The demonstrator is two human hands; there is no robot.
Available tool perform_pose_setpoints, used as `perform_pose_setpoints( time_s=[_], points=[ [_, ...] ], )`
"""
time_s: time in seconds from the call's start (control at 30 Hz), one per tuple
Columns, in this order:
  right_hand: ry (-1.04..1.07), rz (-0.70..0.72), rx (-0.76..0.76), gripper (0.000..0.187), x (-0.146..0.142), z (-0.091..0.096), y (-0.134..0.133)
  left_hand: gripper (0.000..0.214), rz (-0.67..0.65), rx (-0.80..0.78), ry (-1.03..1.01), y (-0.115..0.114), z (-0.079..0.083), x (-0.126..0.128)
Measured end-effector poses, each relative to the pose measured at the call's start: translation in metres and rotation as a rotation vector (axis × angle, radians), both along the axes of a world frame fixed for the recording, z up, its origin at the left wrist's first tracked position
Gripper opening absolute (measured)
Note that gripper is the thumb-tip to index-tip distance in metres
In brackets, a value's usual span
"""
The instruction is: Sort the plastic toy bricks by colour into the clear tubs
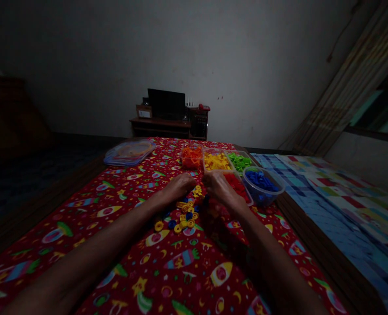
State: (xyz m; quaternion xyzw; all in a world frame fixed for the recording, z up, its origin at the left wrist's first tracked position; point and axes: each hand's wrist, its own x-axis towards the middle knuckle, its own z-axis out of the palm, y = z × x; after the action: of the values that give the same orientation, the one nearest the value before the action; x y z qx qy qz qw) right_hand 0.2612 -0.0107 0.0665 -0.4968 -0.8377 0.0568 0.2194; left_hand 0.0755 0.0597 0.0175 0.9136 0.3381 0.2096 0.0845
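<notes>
Both hands reach over a loose pile of small yellow and blue round plastic pieces (184,214) on a red patterned cloth. My left hand (181,183) is at the pile's far left side, its fingers curled together; whatever they pinch is hidden. My right hand (217,184) is closed too, at the pile's far right, partly in front of a container of red pieces (235,183). I cannot make out anything between its fingers. A yellow piece (197,189) lies between the two hands.
Behind the hands stand tubs of orange (192,156), yellow (216,161) and green pieces (240,162). A round tub of blue pieces (262,181) is at the right. Stacked clear lids (130,153) lie far left. Beyond the cloth (180,284) is a desk with a monitor (166,103).
</notes>
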Motion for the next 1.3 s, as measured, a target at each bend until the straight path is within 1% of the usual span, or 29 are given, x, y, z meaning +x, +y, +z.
perform_pose_setpoints(
  time_s=[0.07, 0.13, 0.17, 0.23, 0.27, 0.33, 0.4, 0.43, 0.53, 0.6, 0.67, 0.73, 0.83, 0.9, 0.97, 1.0, 1.07, 1.17, 1.23, 1.3],
  points=[
    [0.117, -0.055, 0.056, 0.02, 0.007, 0.011, -0.002, 0.023, 0.046, -0.026, -0.021, 0.0, 0.002, -0.003],
    [0.197, -0.092, 0.077, 0.021, 0.01, 0.018, -0.003, 0.025, 0.073, -0.127, -0.057, -0.005, 0.004, -0.005],
    [0.216, -0.106, 0.078, 0.022, 0.011, 0.019, -0.002, 0.026, 0.071, -0.193, -0.074, -0.009, 0.005, -0.006],
    [0.215, -0.115, 0.084, 0.023, 0.009, 0.019, 0.001, 0.024, 0.021, -0.289, -0.076, -0.022, 0.006, -0.004],
    [0.203, -0.112, 0.091, 0.023, 0.008, 0.018, 0.003, 0.024, -0.018, -0.286, -0.058, -0.029, 0.005, -0.002],
    [0.168, -0.105, 0.102, 0.022, 0.006, 0.014, 0.007, 0.022, -0.068, -0.197, -0.016, -0.042, 0.001, 0.001],
    [0.139, -0.095, 0.098, 0.021, 0.004, 0.012, 0.008, 0.021, -0.07, -0.101, 0.03, -0.05, -0.006, 0.005],
    [0.129, -0.096, 0.092, 0.021, 0.004, 0.011, 0.008, 0.021, -0.06, -0.083, 0.048, -0.052, -0.009, 0.007],
    [0.115, -0.105, 0.076, 0.021, 0.004, 0.013, 0.007, 0.024, -0.05, -0.134, 0.069, -0.051, -0.013, 0.01],
    [0.12, -0.109, 0.065, 0.021, 0.004, 0.015, 0.005, 0.021, -0.071, -0.153, 0.059, -0.048, -0.011, 0.009],
    [0.124, -0.115, 0.059, 0.022, 0.004, 0.016, 0.004, 0.017, -0.103, -0.135, 0.053, -0.047, -0.008, 0.007],
    [0.122, -0.124, 0.054, 0.023, 0.004, 0.017, 0.004, 0.021, -0.127, -0.117, 0.048, -0.048, -0.004, 0.006],
    [0.122, -0.139, 0.057, 0.023, 0.004, 0.018, 0.004, 0.025, -0.085, -0.15, 0.013, -0.046, -0.002, 0.006],
    [0.124, -0.143, 0.065, 0.022, 0.005, 0.018, 0.004, 0.027, -0.009, -0.23, -0.035, -0.038, 0.0, 0.006],
    [0.124, -0.143, 0.078, 0.021, 0.006, 0.018, 0.004, 0.031, 0.091, -0.277, -0.064, -0.022, 0.005, 0.005],
    [0.124, -0.141, 0.085, 0.021, 0.007, 0.018, 0.004, 0.033, 0.145, -0.269, -0.069, -0.011, 0.009, 0.003],
    [0.116, -0.136, 0.092, 0.02, 0.007, 0.018, 0.004, 0.036, 0.239, -0.19, -0.052, 0.012, 0.017, -0.001],
    [0.096, -0.141, 0.081, 0.02, 0.007, 0.017, 0.005, 0.035, 0.275, -0.13, -0.003, 0.044, 0.025, -0.006],
    [0.095, -0.147, 0.069, 0.02, 0.007, 0.016, 0.007, 0.029, 0.262, -0.135, 0.059, 0.058, 0.024, -0.005],
    [0.104, -0.143, 0.06, 0.021, 0.008, 0.015, 0.008, 0.021, 0.246, -0.15, 0.12, 0.067, 0.018, -0.003]
  ],
)
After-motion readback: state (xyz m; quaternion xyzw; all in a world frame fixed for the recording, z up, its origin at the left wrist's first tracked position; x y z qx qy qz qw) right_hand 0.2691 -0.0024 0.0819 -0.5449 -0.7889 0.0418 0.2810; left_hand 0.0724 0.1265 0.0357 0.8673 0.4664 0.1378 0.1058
